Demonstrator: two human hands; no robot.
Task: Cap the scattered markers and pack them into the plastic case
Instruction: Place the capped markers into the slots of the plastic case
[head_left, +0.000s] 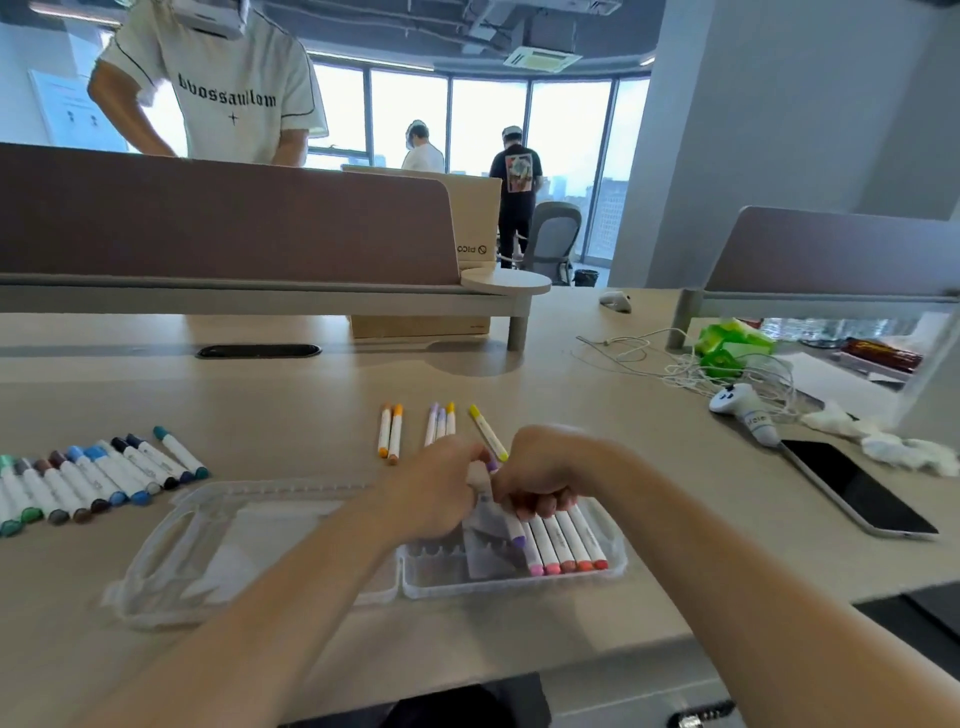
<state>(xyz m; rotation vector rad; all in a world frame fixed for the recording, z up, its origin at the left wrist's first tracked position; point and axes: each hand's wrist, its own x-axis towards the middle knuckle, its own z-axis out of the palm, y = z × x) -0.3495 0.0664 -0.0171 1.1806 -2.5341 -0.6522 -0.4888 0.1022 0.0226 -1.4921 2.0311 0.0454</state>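
On the desk (623, 467) the plastic case (615, 569) lies open, 5 markers (566, 540) slotted at its right. Packing step: right hand (540, 473) and blurred left hand (436, 488) curl fingers round a purple marker (511, 527) over the next slot. Next, it likely needs pressing flat.

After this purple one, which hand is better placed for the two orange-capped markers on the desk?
Left. The left hand lies nearer the two orange-capped white markers; the right hand, curled around the purple-capped white marker over the clear plastic case, would need to cross.
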